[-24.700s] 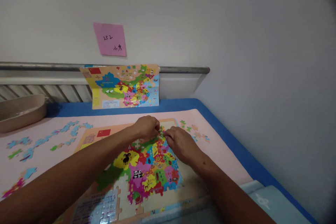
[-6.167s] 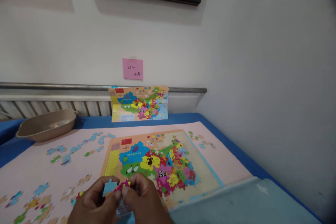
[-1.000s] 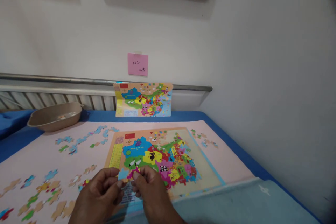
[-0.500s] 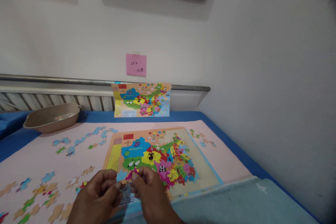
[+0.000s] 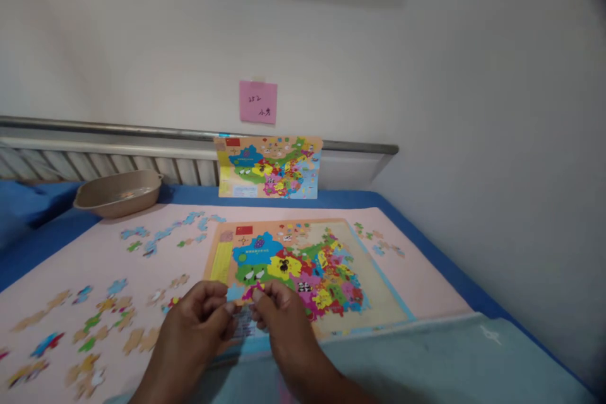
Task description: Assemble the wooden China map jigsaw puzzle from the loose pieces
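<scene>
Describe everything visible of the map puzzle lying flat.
The map puzzle lies on a pink sheet, partly assembled. Its interlocking pieces look like printed cardboard: a red flag upper left, a horned animal on yellow, pandas on purple. Bare cream backing shows at right, inside a blue border. A teal cloth runs along its near edge. The left hand and right hand hide its lower left.

The left hand point(image 5: 195, 323) and right hand point(image 5: 286, 322) pinch light-blue and magenta puzzle pieces point(image 5: 235, 293) over a map puzzle point(image 5: 296, 266).
</scene>
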Demonstrator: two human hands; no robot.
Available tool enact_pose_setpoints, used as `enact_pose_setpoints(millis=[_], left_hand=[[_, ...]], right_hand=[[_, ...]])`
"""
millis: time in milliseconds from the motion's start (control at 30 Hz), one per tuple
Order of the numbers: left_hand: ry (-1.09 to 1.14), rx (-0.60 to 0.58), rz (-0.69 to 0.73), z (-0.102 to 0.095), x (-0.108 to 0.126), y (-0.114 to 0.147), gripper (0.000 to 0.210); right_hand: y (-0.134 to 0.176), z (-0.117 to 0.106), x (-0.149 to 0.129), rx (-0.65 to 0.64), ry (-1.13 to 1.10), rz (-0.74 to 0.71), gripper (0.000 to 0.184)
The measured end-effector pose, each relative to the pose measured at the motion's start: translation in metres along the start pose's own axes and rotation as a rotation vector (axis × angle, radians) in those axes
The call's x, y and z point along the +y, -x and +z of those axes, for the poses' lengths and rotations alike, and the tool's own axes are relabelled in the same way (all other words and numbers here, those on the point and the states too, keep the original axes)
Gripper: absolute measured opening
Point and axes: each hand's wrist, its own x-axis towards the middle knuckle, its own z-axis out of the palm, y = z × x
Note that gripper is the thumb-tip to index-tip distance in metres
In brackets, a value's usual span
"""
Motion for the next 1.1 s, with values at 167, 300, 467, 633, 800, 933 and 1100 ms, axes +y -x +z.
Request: enact_pose_setpoints(millis=[167,300,467,633,800,933,1100], left_hand=[[0.066,-0.034,-0.037,0.006,0.013,0.005,0.047],[0.060,-0.032,-0.020,0.007,0.016,0.007,0.045],[0.040,-0.031,-0.011,0.006,0.016,0.006,0.043],[0.064,-0.039,0.013,0.005,0.011,0.004,0.041],[0.094,-0.035,-0.015,0.005,0.010,0.005,0.041],[0.068,-0.039,-0.011,0.005,0.012,0.005,0.042],[0.051,-0.026,-0.010,0.003,0.000,0.001,0.041]], right_hand=[[-0.001,-0.001,-0.004,-0.018,-0.029,0.022,0.033],[0.001,0.000,-0.007,-0.035,-0.042,0.036,0.032],[0.003,0.000,-0.008,-0.041,-0.036,0.032,0.032],[0.003,-0.001,-0.006,-0.050,-0.008,0.035,0.030],[0.003,-0.001,-0.007,-0.066,-0.046,0.042,0.028],[0.004,-0.001,-0.007,-0.062,-0.077,0.035,0.026],[0.003,-0.001,-0.001,-0.045,-0.089,0.009,0.020]])
